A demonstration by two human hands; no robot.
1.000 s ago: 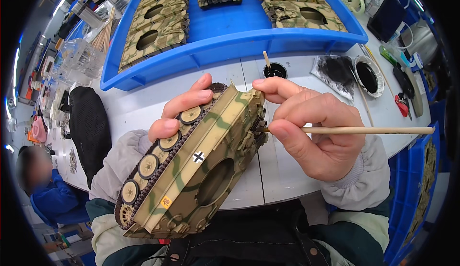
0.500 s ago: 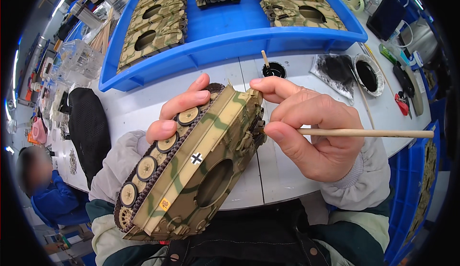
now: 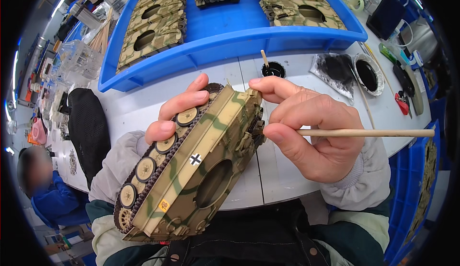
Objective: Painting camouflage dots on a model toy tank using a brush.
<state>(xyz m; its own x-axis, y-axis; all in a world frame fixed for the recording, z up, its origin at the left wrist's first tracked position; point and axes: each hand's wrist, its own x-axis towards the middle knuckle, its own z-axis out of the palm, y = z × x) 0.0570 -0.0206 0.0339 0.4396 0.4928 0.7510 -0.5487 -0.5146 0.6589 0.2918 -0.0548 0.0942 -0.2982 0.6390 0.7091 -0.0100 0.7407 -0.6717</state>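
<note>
A camouflaged model tank hull in tan, green and brown is tilted in front of me, with its road wheels and track facing left and a round turret opening on its upper side. My left hand grips it from behind along the wheels; part of that hand is hidden by the hull. Between thumb and fingers of my right hand is a thin wooden stick, its far end pointing right. The stick's other end is hidden behind my fingers, close to the hull's end. My right index fingertip rests at the hull's upper corner.
A large blue tray holding several similar hulls stands behind. Before it sits a small black pot with a stick in it. Right are a black-stained bag and a dish of black liquid. A person sits far left.
</note>
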